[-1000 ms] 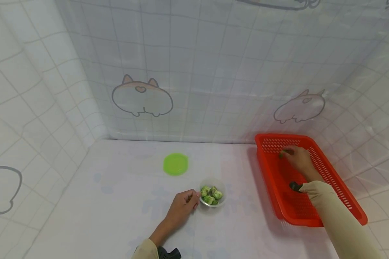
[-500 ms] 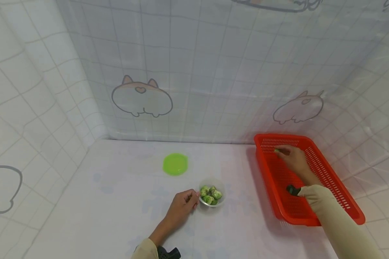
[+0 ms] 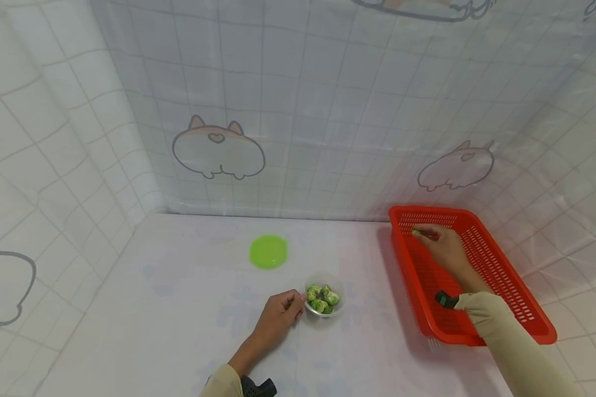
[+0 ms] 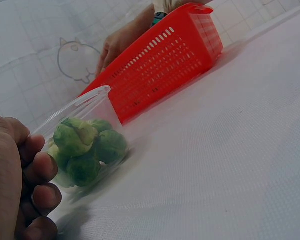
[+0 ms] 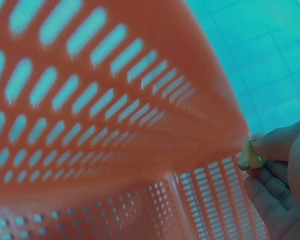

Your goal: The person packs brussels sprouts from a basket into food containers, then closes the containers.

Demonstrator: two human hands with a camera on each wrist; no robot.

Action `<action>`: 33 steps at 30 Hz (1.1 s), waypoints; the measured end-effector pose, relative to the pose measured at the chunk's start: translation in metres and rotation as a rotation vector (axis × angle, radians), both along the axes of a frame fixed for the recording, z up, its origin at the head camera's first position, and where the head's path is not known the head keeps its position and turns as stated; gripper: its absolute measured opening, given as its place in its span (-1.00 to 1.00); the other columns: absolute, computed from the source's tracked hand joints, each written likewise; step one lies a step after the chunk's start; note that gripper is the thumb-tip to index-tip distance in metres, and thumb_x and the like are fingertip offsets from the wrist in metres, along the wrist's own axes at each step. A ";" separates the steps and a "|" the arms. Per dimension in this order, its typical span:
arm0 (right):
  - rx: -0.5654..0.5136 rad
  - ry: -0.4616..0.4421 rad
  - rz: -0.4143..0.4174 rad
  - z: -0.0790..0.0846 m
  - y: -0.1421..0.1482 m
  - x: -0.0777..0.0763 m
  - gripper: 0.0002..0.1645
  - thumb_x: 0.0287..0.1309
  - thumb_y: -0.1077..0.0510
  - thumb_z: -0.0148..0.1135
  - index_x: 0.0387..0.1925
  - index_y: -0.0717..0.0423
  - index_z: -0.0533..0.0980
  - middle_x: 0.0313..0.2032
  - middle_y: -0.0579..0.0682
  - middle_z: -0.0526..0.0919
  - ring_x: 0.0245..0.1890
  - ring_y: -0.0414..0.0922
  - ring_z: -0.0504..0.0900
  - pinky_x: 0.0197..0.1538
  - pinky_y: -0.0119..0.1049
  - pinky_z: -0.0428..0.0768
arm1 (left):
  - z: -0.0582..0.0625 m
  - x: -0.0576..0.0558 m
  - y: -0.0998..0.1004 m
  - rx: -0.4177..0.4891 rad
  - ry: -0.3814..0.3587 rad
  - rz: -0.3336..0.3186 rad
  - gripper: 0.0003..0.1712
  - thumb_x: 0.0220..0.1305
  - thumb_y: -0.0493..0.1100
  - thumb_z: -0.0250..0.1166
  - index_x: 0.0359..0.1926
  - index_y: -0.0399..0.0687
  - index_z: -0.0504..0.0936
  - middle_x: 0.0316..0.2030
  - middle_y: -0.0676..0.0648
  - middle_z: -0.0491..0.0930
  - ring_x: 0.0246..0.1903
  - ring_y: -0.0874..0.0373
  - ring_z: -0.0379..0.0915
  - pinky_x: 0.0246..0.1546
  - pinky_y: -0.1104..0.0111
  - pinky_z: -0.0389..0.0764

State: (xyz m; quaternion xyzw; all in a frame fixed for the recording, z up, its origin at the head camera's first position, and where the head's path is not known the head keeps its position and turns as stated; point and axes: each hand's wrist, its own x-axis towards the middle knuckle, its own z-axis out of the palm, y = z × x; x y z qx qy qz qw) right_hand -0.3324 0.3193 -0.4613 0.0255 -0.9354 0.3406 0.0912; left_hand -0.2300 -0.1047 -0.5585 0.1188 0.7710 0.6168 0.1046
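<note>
A clear plastic bowl [image 3: 339, 285] with several Brussels sprouts [image 4: 85, 150] in it stands on the table near the middle. My left hand [image 3: 274, 321] holds its left rim, fingers curled at the wall in the left wrist view. At the right is a red perforated basket [image 3: 411, 292]. Over its far left part, my right hand [image 3: 444, 248] pinches a small green Brussels sprout [image 5: 251, 157] between thumb and fingertips. In the right wrist view this sprout overlaps the basket's upper edge, with the perforated walls behind it.
A flat bright green round lid [image 3: 269, 252] lies on the white table [image 3: 179, 309], behind and left of the bowl. Printed white sheeting [image 3: 318, 138] closes off the back and both sides. The basket's right side stands close to the right-hand sheet.
My right hand has moved left and slightly forward over the basket, with the sprout in its fingertips. The left hand and bowl stay in place.
</note>
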 end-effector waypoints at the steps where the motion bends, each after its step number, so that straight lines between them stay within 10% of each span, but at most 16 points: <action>1: -0.018 -0.002 0.000 0.001 -0.002 0.001 -0.60 0.33 0.02 0.32 0.12 0.10 0.65 -0.02 0.11 0.73 -0.13 -0.38 0.62 -0.24 -0.61 0.52 | 0.000 0.000 0.000 0.000 0.000 0.001 -0.40 0.47 0.31 0.06 -0.45 -0.06 0.58 -0.60 0.05 0.49 -0.58 0.19 0.32 -0.48 0.39 0.37; 26: -0.196 -0.026 0.103 0.018 -0.054 0.023 -0.67 0.31 0.05 0.35 0.08 -0.08 0.66 0.02 -0.03 0.72 -0.04 -0.24 0.69 -0.09 -0.55 0.58 | -0.003 0.003 0.003 0.019 0.003 0.027 -0.52 0.52 0.14 0.12 -0.46 -0.08 0.58 -0.61 0.01 0.50 -0.61 0.21 0.29 -0.47 0.39 0.37; 33: -0.210 -0.029 0.159 0.021 -0.069 0.032 -0.70 0.31 0.12 0.35 0.06 -0.09 0.66 0.05 -0.02 0.71 0.00 -0.09 0.71 -0.10 -0.51 0.60 | 0.023 0.011 0.004 0.068 0.014 0.036 -0.55 0.53 -0.04 0.14 -0.48 -0.23 0.54 -0.64 -0.05 0.44 -0.64 0.26 0.23 -0.45 0.40 0.35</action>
